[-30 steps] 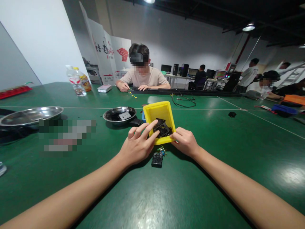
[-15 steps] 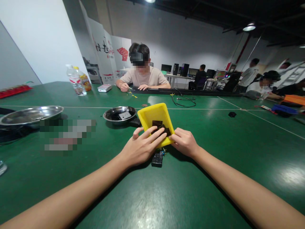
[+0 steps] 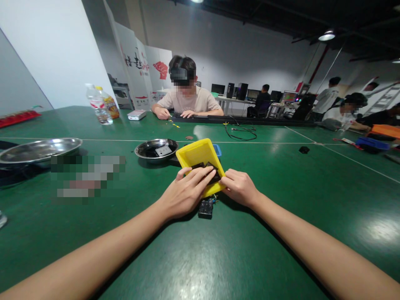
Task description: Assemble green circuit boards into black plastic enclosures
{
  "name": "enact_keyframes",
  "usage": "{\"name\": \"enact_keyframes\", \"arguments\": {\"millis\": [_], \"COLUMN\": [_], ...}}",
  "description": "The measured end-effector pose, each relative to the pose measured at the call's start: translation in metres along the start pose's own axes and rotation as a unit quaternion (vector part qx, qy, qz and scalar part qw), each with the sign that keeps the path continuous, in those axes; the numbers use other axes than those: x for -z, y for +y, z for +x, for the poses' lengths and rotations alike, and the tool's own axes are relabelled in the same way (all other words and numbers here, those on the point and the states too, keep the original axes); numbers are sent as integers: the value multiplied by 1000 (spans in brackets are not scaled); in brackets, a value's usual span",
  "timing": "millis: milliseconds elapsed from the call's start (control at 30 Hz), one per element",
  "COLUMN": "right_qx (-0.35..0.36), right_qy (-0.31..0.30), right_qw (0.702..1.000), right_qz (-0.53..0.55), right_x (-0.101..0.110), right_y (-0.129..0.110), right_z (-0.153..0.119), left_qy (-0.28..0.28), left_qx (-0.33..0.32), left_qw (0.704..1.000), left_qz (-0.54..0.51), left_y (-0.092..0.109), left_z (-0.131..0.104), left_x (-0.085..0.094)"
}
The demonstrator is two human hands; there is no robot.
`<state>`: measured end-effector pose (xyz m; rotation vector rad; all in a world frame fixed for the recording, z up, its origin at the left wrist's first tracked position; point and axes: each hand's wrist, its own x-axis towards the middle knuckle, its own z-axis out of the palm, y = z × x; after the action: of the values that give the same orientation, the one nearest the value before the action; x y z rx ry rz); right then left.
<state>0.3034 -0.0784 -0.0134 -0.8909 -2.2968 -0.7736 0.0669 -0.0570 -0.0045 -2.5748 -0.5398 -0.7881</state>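
Observation:
A yellow plastic bin [image 3: 200,152] is tilted toward me above the table, with several black blocky parts [image 3: 215,173] in its lower end. My right hand [image 3: 239,187] pinches the bin's right rim near the bottom corner. Across the near edge reaches my left hand [image 3: 186,191], fingers stretched out over the black parts and partly covering them, thumb at the left side. Just below the bin, a black block [image 3: 205,209] with small coloured wires or bits lies on the green table. Part of a blue container [image 3: 216,150] shows behind the bin.
A steel dish [image 3: 156,151] with black and grey pieces stands left of the bin; a larger steel pan [image 3: 43,150] is farther left. Bottles [image 3: 99,106] and a white box [image 3: 136,115] stand beyond. A black cable [image 3: 240,134] lies near a co-worker [image 3: 190,98] seated opposite.
The yellow bin has shifted slightly left and down and leans more to the left, uncovering the blue container behind. My left fingers have moved a little over the black parts.

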Motion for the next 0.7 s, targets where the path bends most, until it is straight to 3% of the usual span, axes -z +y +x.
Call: {"name": "enact_keyframes", "arguments": {"millis": [267,533,700], "right_qx": [-89,-282,-411], "right_qy": [-5,56,36], "right_qw": [993,949,906], "right_qz": [81,128,92], "right_x": [-6,-3,-3], "right_y": [6,24,45], "right_z": [-8,-16,-24], "left_qy": [119,133,104], "left_qx": [65,126,119], "left_qw": [990,981,982], "left_qz": [-29,-61,-103], "left_y": [0,-6,-13], "left_z": [-5,-5,-8], "left_x": [7,0,-7]}}
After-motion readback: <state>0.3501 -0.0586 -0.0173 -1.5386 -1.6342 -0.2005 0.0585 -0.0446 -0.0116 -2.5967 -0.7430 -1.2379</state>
